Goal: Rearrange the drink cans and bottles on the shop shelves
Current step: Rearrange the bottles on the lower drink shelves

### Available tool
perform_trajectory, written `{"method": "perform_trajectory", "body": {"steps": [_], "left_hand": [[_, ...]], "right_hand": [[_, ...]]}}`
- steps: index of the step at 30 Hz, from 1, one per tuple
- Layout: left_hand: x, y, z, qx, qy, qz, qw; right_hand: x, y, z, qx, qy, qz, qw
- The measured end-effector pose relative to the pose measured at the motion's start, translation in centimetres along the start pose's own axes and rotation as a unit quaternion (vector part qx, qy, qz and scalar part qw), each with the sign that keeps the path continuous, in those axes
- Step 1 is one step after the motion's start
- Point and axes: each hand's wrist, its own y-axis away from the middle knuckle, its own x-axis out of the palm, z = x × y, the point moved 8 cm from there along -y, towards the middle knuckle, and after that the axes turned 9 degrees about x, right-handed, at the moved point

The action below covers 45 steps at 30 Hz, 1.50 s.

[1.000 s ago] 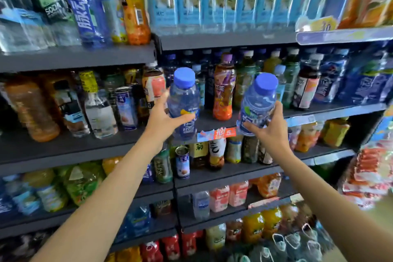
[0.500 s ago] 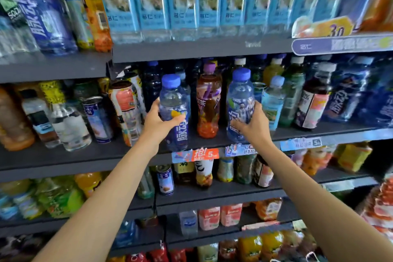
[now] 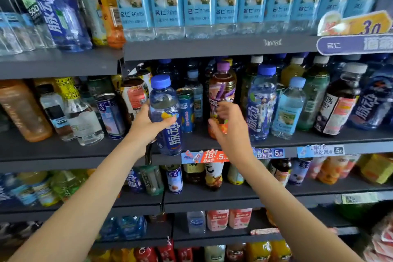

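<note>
My left hand (image 3: 146, 127) grips a blue-capped clear bottle (image 3: 164, 100) with a blue label, held upright at the front edge of the middle shelf (image 3: 302, 139). My right hand (image 3: 230, 127) is in front of a purple-capped orange tea bottle (image 3: 222, 89). Its fingers and thumb are spread on either side of the bottle's lower half, and no firm grip shows. A second blue-capped bottle (image 3: 261, 102) with a blue label stands alone on the shelf just right of that hand.
A teal can (image 3: 186, 110) stands between the two hands, and a blue can (image 3: 110, 112) stands to the left. Light-blue water bottles (image 3: 197, 2) line the top shelf. Price tags (image 3: 204, 156) hang on the shelf edge. Lower shelves hold more bottles and cans.
My right hand set the second blue bottle on the shelf, let go, and moved left to the tea bottle. My left hand still holds its bottle. The view shifted closer.
</note>
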Motion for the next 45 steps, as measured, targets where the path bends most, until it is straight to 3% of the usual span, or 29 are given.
{"method": "perform_trajectory", "body": {"steps": [3,6,9,19,25,29,33,35,38,42,45], "left_hand": [[-1.0,-0.1,-0.3,0.001,-0.036,0.004,0.999],[-1.7,-0.5,-0.1,-0.017,-0.082,0.03,0.996],[-2.1,-0.6,0.8,-0.058,-0.087,0.044,0.994],[-0.8,-2.6,1.2,-0.016,-0.146,0.007,0.989],[0.6,-4.9,1.0,0.028,-0.289,-0.04,0.956],[1.1,-6.1,2.2,0.027,-0.294,-0.063,0.953],[0.7,-3.4,2.3,0.092,-0.197,-0.034,0.976],[0.2,-0.3,1.6,0.08,-0.045,0.043,0.995],[-1.9,3.3,0.5,0.052,0.109,0.151,0.981],[-9.3,4.1,1.3,0.048,0.168,0.049,0.983],[-16.5,4.7,2.4,0.037,0.2,-0.024,0.979]], "right_hand": [[7.4,-1.6,-0.1,0.063,-0.015,0.155,0.986],[11.3,-3.8,-2.5,0.185,-0.034,0.177,0.966],[13.0,-4.9,-4.0,0.222,-0.038,0.154,0.962],[9.1,-1.5,-1.9,0.106,-0.038,0.108,0.988],[2.6,-0.4,0.2,0.044,-0.116,0.047,0.991],[1.4,-1.0,1.0,0.019,-0.119,0.068,0.99],[2.6,-0.4,0.9,0.013,-0.082,0.111,0.99],[3.7,0.2,2.0,-0.02,-0.058,0.151,0.987],[7.4,2.1,5.0,-0.065,-0.042,0.258,0.963],[13.3,3.8,10.1,-0.071,-0.105,0.329,0.936],[17.8,3.2,13.8,-0.071,-0.139,0.292,0.943]]}}
